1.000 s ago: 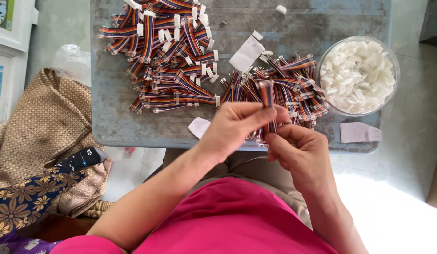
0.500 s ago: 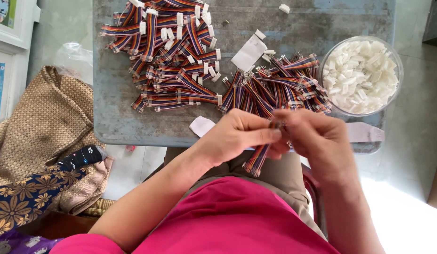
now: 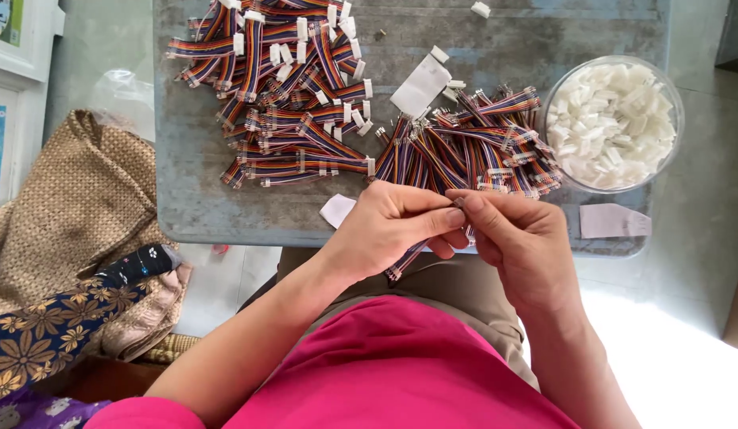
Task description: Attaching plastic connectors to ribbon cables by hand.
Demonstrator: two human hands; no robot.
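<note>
Left of the grey board (image 3: 226, 214), woven tan fabric (image 3: 75, 206) and floral cloth (image 3: 43, 342) are lying crumpled. On the board, a heap of striped ribbon cables with white plugs (image 3: 281, 103) is sitting beside a barer heap (image 3: 472, 147). At the board's near edge, the left hand (image 3: 389, 230) is pinching a rainbow ribbon cable (image 3: 406, 260), which is hanging limp; it looks light and floppy, best held by its stiff end. The right hand (image 3: 520, 238) is closing fingertips on that end. Right, a clear bowl (image 3: 671, 111) is holding white plastic plugs (image 3: 611, 127)

Rough, worn grey tabletop (image 3: 496, 48); glossy clear plastic bowl (image 3: 553, 97); woven tan cloth (image 3: 75, 206); plastic-sheathed ribbon cable (image 3: 406, 260).
</note>
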